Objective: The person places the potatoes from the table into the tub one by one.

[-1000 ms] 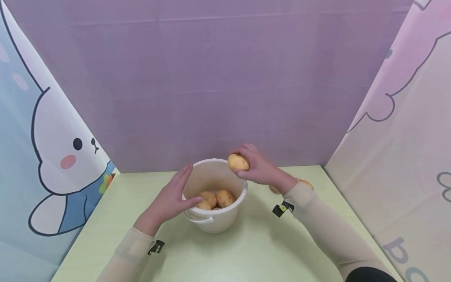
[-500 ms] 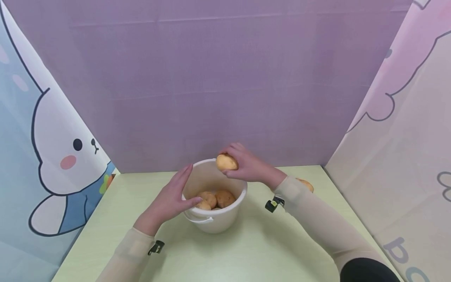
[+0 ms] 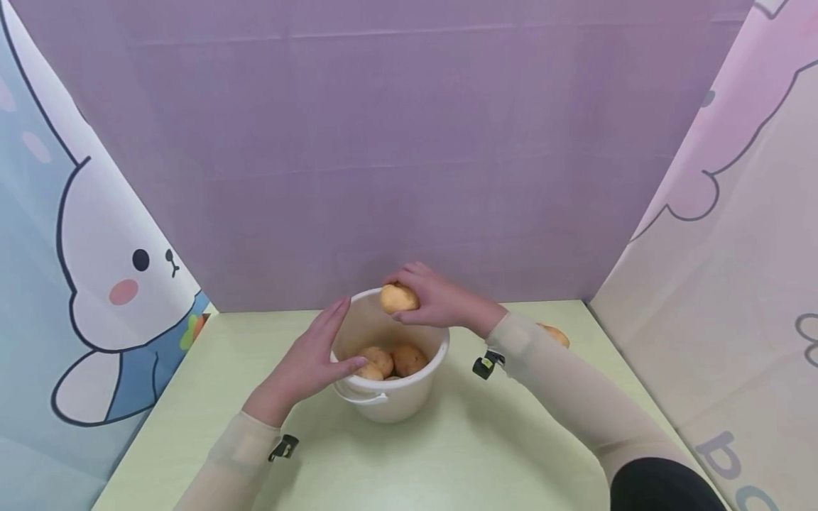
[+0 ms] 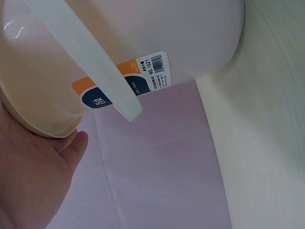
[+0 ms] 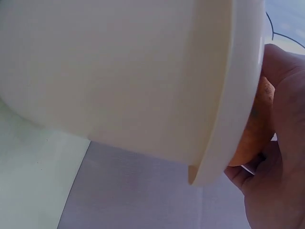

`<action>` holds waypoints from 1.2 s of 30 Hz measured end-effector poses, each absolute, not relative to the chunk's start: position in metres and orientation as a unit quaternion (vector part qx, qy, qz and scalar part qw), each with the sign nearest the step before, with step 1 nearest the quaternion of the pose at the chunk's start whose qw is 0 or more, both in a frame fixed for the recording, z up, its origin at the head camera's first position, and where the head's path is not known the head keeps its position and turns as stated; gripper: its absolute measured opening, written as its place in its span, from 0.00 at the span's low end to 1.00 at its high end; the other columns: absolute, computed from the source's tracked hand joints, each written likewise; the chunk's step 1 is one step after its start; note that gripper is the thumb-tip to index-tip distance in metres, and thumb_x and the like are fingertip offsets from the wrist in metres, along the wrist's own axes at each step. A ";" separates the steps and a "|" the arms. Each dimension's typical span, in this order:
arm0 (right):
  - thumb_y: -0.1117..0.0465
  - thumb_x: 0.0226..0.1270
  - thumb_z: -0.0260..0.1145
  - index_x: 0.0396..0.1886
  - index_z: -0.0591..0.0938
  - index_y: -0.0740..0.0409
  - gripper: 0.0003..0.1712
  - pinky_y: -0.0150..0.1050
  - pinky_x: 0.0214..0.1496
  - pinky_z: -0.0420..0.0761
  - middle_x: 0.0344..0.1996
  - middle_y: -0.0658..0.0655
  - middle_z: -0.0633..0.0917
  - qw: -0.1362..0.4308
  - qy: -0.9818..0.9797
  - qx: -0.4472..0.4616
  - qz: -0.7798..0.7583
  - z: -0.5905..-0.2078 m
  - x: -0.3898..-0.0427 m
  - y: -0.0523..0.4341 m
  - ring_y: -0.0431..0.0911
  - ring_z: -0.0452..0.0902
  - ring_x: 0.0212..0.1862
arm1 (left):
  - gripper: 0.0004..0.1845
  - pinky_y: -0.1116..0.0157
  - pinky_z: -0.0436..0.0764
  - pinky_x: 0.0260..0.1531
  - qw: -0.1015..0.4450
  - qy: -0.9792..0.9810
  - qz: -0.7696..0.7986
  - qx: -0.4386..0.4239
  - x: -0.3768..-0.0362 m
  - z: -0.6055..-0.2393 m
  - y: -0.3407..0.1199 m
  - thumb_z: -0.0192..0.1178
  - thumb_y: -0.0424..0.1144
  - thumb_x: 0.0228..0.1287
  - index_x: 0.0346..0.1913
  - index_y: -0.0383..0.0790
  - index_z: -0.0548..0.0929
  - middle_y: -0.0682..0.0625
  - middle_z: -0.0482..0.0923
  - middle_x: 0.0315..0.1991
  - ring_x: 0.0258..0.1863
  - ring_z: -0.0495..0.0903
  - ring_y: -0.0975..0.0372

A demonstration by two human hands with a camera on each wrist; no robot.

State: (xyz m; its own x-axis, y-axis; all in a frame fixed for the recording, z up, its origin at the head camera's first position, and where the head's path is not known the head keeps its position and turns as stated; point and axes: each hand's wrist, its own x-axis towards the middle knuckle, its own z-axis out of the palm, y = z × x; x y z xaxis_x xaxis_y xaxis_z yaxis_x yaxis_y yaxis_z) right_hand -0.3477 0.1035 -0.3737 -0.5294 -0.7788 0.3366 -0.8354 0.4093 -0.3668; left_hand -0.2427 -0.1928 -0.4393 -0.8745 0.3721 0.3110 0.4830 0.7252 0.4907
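Note:
A white bucket (image 3: pixel 409 399) with a thin handle (image 3: pixel 366 399) stands on the table, several potatoes (image 3: pixel 409 360) lying inside it. My left hand (image 3: pixel 307 365) rests on the bucket's left rim, its fingers fairly straight and its thumb spread towards the front. In the left wrist view, that hand (image 4: pixel 38 171) touches the rim, most of its fingers hidden. Over the bucket's back right part, my right hand (image 3: pixel 434 297) holds a potato (image 3: pixel 399 299) between thumb and fingers. The right wrist view shows this potato (image 5: pixel 257 129) partly hidden behind the rim.
Another potato (image 3: pixel 554 335) lies at the back right of the pale green table (image 3: pixel 409 468), partly behind the right sleeve. A purple backdrop (image 3: pixel 409 156) rises behind the table. Printed panels (image 3: pixel 128 341) enclose the left and right sides.
My right hand has moved left with the potato, from the bucket's right rim to above its opening. The left hand and the bucket have stayed put.

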 end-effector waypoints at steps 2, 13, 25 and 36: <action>0.50 0.69 0.79 0.71 0.82 0.54 0.33 0.44 0.55 0.79 0.58 0.53 0.81 0.051 -0.839 0.485 0.240 -0.373 -0.349 0.100 0.48 0.71 0.60 | 0.61 0.33 0.65 0.79 0.095 -0.924 -0.288 -0.233 -0.243 -0.439 -0.193 0.73 0.63 0.71 0.92 0.42 0.49 0.40 0.50 0.90 0.87 0.55 0.40; 0.52 0.70 0.77 0.73 0.80 0.54 0.34 0.42 0.54 0.80 0.59 0.50 0.81 0.027 -0.846 0.495 0.194 -0.378 -0.353 0.082 0.46 0.72 0.58 | 0.60 0.34 0.64 0.79 0.101 -0.922 -0.288 -0.239 -0.243 -0.438 -0.193 0.74 0.61 0.71 0.92 0.41 0.49 0.39 0.51 0.90 0.87 0.55 0.41; 0.50 0.70 0.80 0.73 0.80 0.50 0.35 0.38 0.56 0.82 0.60 0.50 0.79 0.037 -0.855 0.490 0.163 -0.383 -0.351 0.073 0.44 0.72 0.59 | 0.61 0.34 0.64 0.79 0.100 -0.922 -0.289 -0.239 -0.241 -0.438 -0.192 0.75 0.60 0.69 0.91 0.40 0.50 0.40 0.51 0.90 0.87 0.55 0.41; 0.51 0.70 0.82 0.74 0.79 0.53 0.37 0.42 0.64 0.81 0.63 0.52 0.79 0.034 -0.852 0.498 0.160 -0.385 -0.351 0.073 0.46 0.71 0.63 | 0.61 0.34 0.64 0.79 0.099 -0.921 -0.290 -0.240 -0.242 -0.439 -0.192 0.75 0.60 0.69 0.91 0.39 0.50 0.40 0.51 0.90 0.87 0.55 0.41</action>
